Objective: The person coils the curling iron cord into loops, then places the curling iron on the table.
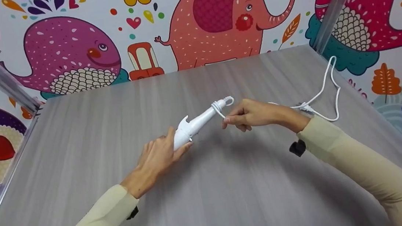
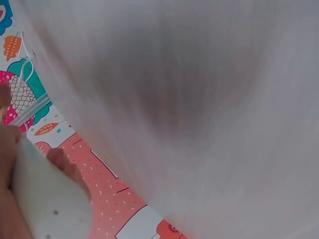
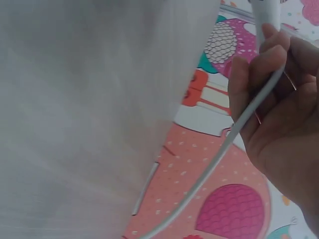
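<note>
My left hand (image 1: 157,152) grips the wide end of a white corded appliance (image 1: 200,122), a handheld tool with a tapered handle and a small hooked lever. Its far end is hidden under the hand; the left wrist view shows the rounded white body with small dark dots. Loops of white power cord (image 1: 216,107) circle the narrow handle end. Just right of that end, my right hand (image 1: 251,113) pinches the cord between thumb and curled fingers. In the right wrist view, the cord (image 3: 214,164) runs down from those fingers.
Behind my right wrist the loose cord lies in a long loop (image 1: 339,88) with its plug (image 1: 305,107) on the grey wood-grain tabletop (image 1: 209,200). Walls printed with cartoon animals (image 1: 218,22) border the table, with metal posts (image 1: 338,7) at the back corners.
</note>
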`<state>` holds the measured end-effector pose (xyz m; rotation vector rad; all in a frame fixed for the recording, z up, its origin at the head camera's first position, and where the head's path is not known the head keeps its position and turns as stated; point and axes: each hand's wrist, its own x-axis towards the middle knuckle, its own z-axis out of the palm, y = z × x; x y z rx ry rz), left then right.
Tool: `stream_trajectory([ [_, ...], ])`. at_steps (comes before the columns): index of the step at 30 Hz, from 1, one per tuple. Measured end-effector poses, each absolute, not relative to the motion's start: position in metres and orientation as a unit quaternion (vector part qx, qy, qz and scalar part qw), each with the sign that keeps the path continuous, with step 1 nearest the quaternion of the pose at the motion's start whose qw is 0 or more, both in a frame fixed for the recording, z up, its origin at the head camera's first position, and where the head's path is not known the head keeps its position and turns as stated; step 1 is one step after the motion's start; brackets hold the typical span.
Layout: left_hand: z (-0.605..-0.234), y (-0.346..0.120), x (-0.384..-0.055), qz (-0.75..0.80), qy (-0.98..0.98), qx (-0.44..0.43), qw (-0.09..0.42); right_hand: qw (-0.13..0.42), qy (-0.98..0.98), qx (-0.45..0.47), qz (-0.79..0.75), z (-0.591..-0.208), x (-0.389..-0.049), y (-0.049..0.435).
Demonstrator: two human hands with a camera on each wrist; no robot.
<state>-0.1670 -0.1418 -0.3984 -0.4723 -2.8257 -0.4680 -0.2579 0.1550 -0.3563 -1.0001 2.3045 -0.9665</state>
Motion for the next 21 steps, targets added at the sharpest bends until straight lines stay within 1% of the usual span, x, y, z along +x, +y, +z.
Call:
stream_trajectory([
  [4,-0.402,-0.141,-0.167,-0.175,-0.963,-0.166,0.117,0.239,0.84,-0.344,-0.346,-0.369,-0.263,0.158],
  [8,-0.404,-0.141,-0.165,-0.181,-0.956,-0.188,0.13,0.258,0.842,-0.337,-0.334,-0.379,-0.271,0.161],
  [14,-0.404,-0.142,-0.158,-0.192,-0.949,-0.211,0.133,0.283,0.846,-0.321,-0.319,-0.386,-0.286,0.161],
  [17,-0.405,-0.142,-0.156,-0.182,-0.946,-0.231,0.137,0.276,0.851,-0.322,-0.311,-0.385,-0.293,0.16],
  [21,-0.407,-0.144,-0.155,-0.157,-0.941,-0.26,0.148,0.234,0.859,-0.378,-0.254,-0.377,-0.303,0.156],
])
